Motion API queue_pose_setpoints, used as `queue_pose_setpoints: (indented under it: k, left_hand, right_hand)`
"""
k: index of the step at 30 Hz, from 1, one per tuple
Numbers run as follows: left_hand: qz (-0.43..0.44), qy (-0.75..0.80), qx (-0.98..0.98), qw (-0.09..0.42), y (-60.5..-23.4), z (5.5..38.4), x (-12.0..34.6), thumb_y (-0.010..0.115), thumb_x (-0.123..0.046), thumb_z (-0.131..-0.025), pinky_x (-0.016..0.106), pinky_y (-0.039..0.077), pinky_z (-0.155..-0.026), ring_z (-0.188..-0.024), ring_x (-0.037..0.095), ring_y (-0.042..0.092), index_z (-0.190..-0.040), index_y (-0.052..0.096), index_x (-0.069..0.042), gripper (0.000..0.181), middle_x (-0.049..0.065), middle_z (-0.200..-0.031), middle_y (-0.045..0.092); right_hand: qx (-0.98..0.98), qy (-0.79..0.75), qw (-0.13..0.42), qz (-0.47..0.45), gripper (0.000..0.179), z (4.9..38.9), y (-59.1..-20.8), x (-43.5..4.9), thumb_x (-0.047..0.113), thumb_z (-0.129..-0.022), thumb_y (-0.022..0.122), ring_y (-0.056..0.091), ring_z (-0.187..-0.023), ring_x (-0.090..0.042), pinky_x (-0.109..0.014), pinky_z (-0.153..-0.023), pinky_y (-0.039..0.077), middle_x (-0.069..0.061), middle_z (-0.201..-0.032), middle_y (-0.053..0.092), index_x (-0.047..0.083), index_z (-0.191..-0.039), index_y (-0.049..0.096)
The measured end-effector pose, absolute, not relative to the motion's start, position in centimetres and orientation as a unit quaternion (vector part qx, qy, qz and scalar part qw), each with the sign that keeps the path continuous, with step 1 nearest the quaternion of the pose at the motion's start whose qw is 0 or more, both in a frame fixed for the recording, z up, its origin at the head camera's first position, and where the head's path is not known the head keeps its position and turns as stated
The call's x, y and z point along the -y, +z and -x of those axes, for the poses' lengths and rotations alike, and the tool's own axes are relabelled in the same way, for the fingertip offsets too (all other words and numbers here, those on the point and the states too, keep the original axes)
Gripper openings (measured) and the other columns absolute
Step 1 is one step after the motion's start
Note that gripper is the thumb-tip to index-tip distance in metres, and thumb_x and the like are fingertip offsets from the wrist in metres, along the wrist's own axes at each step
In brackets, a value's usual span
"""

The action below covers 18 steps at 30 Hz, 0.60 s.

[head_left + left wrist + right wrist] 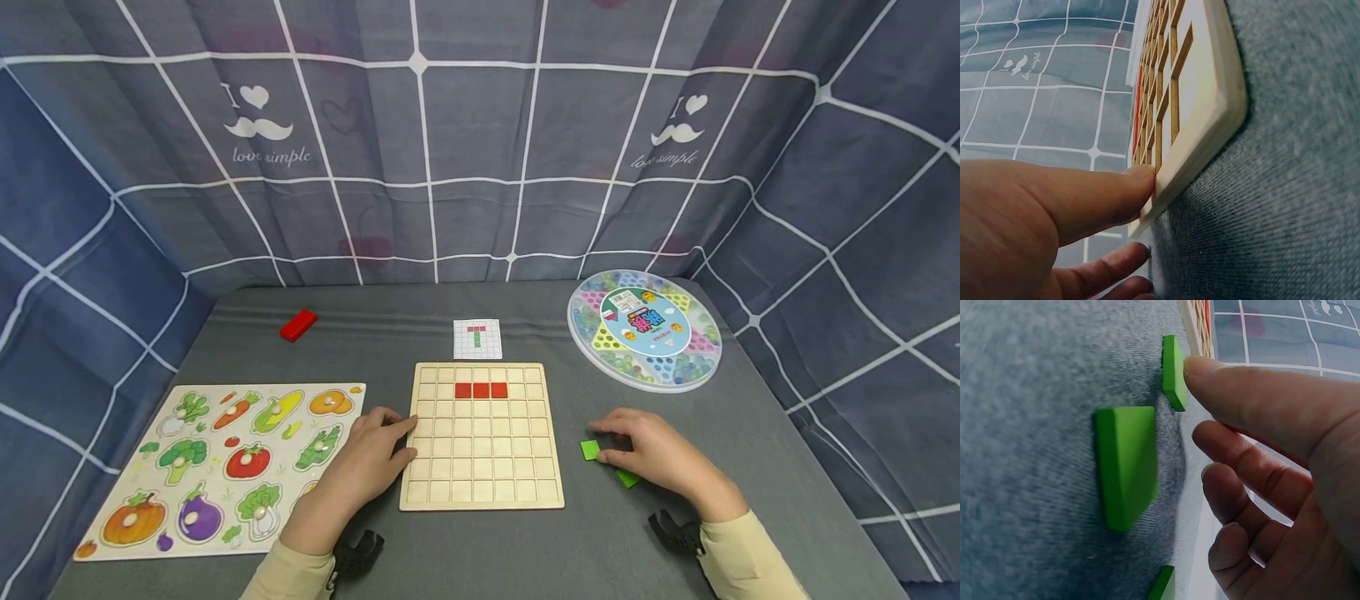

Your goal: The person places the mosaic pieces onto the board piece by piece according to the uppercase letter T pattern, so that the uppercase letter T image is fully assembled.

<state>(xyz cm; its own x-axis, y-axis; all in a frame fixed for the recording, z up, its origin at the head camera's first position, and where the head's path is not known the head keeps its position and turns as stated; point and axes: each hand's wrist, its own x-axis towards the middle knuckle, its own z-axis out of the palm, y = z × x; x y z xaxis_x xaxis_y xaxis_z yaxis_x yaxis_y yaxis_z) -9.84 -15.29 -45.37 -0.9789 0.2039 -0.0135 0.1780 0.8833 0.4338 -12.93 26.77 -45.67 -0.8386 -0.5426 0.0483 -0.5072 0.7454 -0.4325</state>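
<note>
My left hand (372, 457) rests at the left edge of a wooden grid board (480, 505), its thumb touching the rim. Three red square tiles (482, 390) sit side by side in an upper row of the board. To the right of the board, my right hand (655, 454) is low over green square tiles (590, 450). In the right wrist view, the thumb tip is at the farthest green tile (1176, 378); whether it touches is unclear. A nearer green tile (1135, 465) lies flat on the cloth, and part of a third (1164, 584) shows at the bottom edge.
Behind the board lies a small pattern card (477, 339) with a red and green T. A red block (298, 325) is at the back left. A vegetable puzzle board (217, 467) lies on the left; a round, clear-lidded game box (645, 379) stands at the back right.
</note>
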Motion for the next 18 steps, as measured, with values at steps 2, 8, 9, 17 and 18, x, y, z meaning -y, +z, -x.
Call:
queue_pose_setpoints:
  k: [2,8,9,17,18]
  left_hand:
    - [-0.1,0.221,-0.97,0.028,-45.39,9.85,15.29,0.077,-0.017,-0.087,0.047,0.042,-0.088,-0.11,0.032,0.049,-0.132,0.065,-0.007,0.047,0.013,-0.119,0.055]
    - [-0.1,0.219,-0.97,0.028,-45.43,9.86,15.27,0.077,-0.017,-0.087,0.047,0.042,-0.088,-0.11,0.032,0.049,-0.131,0.065,-0.007,0.047,0.014,-0.119,0.055]
    - [-0.1,0.219,-0.97,0.028,-45.42,9.86,15.26,0.077,-0.017,-0.087,0.047,0.042,-0.088,-0.11,0.032,0.049,-0.131,0.065,-0.007,0.047,0.014,-0.119,0.055]
    - [-0.099,0.217,-0.971,0.028,-45.48,9.89,15.22,0.077,-0.017,-0.087,0.047,0.042,-0.087,-0.11,0.031,0.049,-0.131,0.065,-0.007,0.047,0.014,-0.119,0.055]
    - [-0.098,0.216,-0.971,0.029,-45.48,9.89,15.22,0.077,-0.017,-0.087,0.047,0.042,-0.087,-0.11,0.031,0.049,-0.132,0.065,-0.007,0.047,0.014,-0.119,0.055]
  right_hand:
    - [-0.932,-0.22,0.044,0.283,0.042,12.86,-45.81,-26.75,0.025,-0.083,0.081,0.059,-0.09,-0.007,-0.033,-0.077,0.05,0.009,-0.108,0.064,0.012,-0.122,0.071]
    - [-0.929,-0.225,0.058,0.287,0.039,12.71,-45.97,-26.64,0.022,-0.083,0.081,0.058,-0.088,-0.006,-0.032,-0.074,0.049,0.01,-0.106,0.064,0.012,-0.12,0.072]
    - [-0.929,-0.226,0.058,0.287,0.039,12.69,-45.97,-26.6,0.021,-0.083,0.081,0.059,-0.089,-0.006,-0.032,-0.075,0.05,0.01,-0.106,0.064,0.012,-0.12,0.072]
    - [-0.931,-0.217,0.056,0.289,0.033,12.65,-46.05,-26.3,0.018,-0.085,0.08,0.061,-0.093,-0.007,-0.035,-0.078,0.052,0.011,-0.104,0.065,0.014,-0.116,0.074]
    - [-0.931,-0.215,0.056,0.289,0.032,12.66,-46.05,-26.28,0.019,-0.085,0.08,0.062,-0.093,-0.007,-0.035,-0.078,0.052,0.011,-0.104,0.065,0.015,-0.116,0.074]
